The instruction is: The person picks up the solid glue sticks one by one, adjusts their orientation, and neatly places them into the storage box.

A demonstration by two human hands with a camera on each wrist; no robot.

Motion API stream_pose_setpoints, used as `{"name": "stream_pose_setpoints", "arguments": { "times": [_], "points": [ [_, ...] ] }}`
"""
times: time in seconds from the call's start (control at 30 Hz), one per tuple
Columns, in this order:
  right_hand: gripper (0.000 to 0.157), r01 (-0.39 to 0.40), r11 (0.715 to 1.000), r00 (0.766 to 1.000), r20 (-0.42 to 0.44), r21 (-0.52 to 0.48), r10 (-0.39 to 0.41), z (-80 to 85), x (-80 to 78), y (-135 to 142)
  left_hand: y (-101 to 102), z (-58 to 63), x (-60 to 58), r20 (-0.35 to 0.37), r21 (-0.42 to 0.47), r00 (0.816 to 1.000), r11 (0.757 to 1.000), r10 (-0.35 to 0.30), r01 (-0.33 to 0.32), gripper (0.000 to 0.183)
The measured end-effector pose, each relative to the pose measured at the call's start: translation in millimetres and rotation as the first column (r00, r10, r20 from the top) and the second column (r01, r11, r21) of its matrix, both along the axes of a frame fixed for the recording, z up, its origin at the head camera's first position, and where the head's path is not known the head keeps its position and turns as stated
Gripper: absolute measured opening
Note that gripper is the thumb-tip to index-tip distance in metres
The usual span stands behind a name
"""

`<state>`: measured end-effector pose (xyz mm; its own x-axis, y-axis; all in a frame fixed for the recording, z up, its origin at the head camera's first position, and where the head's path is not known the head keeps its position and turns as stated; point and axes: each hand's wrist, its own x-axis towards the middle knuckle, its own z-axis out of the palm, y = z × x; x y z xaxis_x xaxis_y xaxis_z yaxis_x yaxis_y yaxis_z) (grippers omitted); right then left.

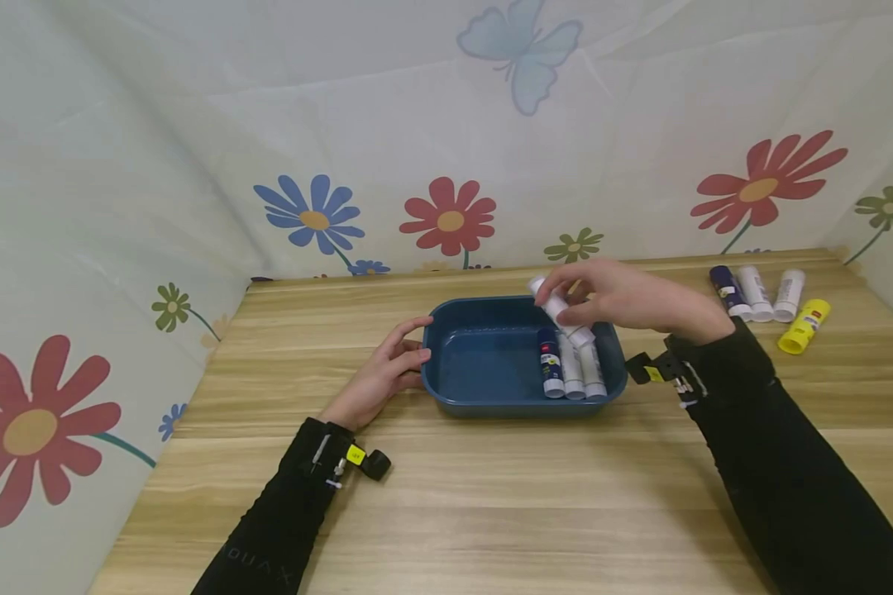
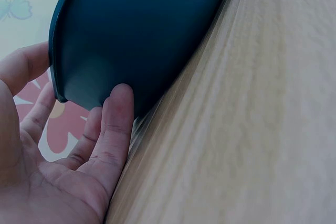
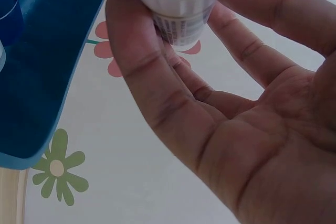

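Observation:
In the head view, my left hand [image 1: 389, 373] rests against the left end of a blue plastic basin [image 1: 446, 407], fingers extended. Its fingertips [image 2: 122, 95] touch the outer wall and rim in the left wrist view. Over the basin's right side, my right hand [image 1: 603, 297] pinches a white glue stick [image 1: 555, 307] between thumb and fingers, tilted. The right wrist view shows one round end of that stick close up. Below it, a navy glue stick [image 1: 551, 364] and two white glue sticks [image 1: 570, 372] lie side by side in the basin's right part.
At the back right of the wooden table [image 1: 491, 496] lie another navy glue stick [image 1: 728, 289], two white ones [image 1: 790, 293] and a yellow one [image 1: 804, 326]. A flower-printed curtain [image 1: 372, 124] hangs behind the table and along its sides.

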<state>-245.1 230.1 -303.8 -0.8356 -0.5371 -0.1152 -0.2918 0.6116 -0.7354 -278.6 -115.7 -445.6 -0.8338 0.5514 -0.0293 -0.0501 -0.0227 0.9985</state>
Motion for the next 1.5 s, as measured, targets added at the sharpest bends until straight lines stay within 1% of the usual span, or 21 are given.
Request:
{"name": "stream_pose_setpoints", "arguments": {
  "times": [0.27,0.37,0.5,0.63,0.8,1.03,1.3,1.37,1.5],
  "points": [
    [0.028,-0.003,1.000,1.000,0.005,-0.017,0.003,2.6,-0.7,-5.6,-4.0,1.4,1.2,-0.001,0.003,1.000,1.000,0.005,-0.005,0.047],
    [0.028,0.012,1.000,1.000,0.006,-0.024,-0.012,2.5,-0.8,-5.0,-3.9,0.5,0.6,-0.002,0.003,1.000,1.000,-0.003,0.003,0.047],
    [0.028,0.028,0.998,1.000,-0.009,-0.048,-0.028,-1.5,-2.6,-6.3,-2.7,-0.5,-0.4,0.003,0.012,1.000,1.000,-0.015,0.015,0.047],
    [0.029,0.038,0.998,0.999,-0.020,-0.055,-0.039,-6.3,-6.4,-9.8,-1.5,-1.5,-1.0,0.007,0.014,1.000,1.000,-0.009,0.009,0.047],
    [0.030,0.060,0.997,0.998,-0.018,-0.038,-0.061,-6.0,-7.9,-13.2,-0.5,-0.8,-1.5,0.000,0.009,1.000,1.000,-0.015,0.015,0.047],
    [0.028,0.053,0.999,0.998,0.028,-0.013,-0.053,-4.1,-10.8,-18.4,-2.2,0.2,-1.9,0.002,0.015,1.000,1.000,-0.013,0.013,0.047],
    [0.027,0.035,0.999,0.999,0.029,0.027,-0.036,-1.0,-19.3,-26.8,-3.1,-0.3,-1.8,0.007,0.018,1.000,1.000,-0.019,0.019,0.048],
    [0.026,0.031,0.998,0.999,0.042,0.049,-0.033,-2.0,-22.4,-28.3,-2.7,-0.2,-1.8,0.006,0.019,1.000,1.000,-0.019,0.019,0.048],
    [0.027,0.008,0.997,0.995,0.102,0.072,-0.016,-5.9,-28.3,-31.1,-2.2,-0.4,-2.7,0.003,0.021,1.000,1.000,-0.013,0.013,0.048]
  ]
}}
